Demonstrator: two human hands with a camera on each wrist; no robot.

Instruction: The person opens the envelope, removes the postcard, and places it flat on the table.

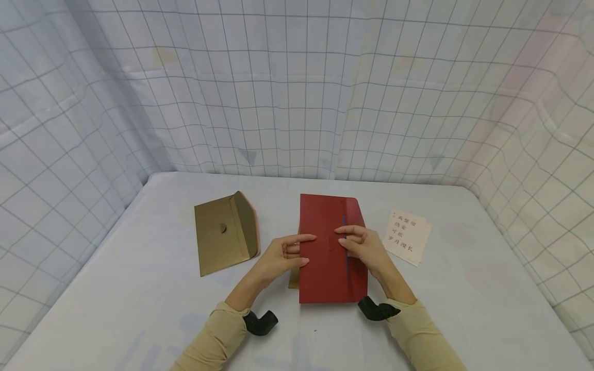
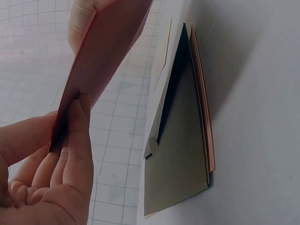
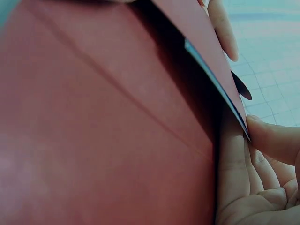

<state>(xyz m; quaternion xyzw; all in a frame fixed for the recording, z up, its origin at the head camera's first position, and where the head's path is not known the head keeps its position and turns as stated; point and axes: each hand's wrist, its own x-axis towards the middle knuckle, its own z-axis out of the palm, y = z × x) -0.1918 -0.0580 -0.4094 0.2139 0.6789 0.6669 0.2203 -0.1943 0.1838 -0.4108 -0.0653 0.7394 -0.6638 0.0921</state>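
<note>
A red envelope (image 1: 322,278) is held up over the middle of the table, its flap (image 3: 70,140) folded out to the right. My left hand (image 1: 276,257) grips its left edge, thumb in front and fingers behind, as the left wrist view shows. With thumb and fingers my right hand (image 1: 364,247) pinches the edge of the envelope's mouth, some fingers reaching inside. A thin blue-and-white edge (image 3: 215,84) runs along that mouth; what lies deeper inside is hidden in shadow. Below the red envelope a gold envelope (image 1: 294,281) lies mostly covered.
At left on the white table (image 1: 139,288) lies another gold envelope (image 1: 213,242), flap lifted, with a pinkish layer under it. Cream cards (image 1: 408,237) with written characters overlap at right. A white gridded curtain (image 1: 297,103) surrounds the table's back and sides.
</note>
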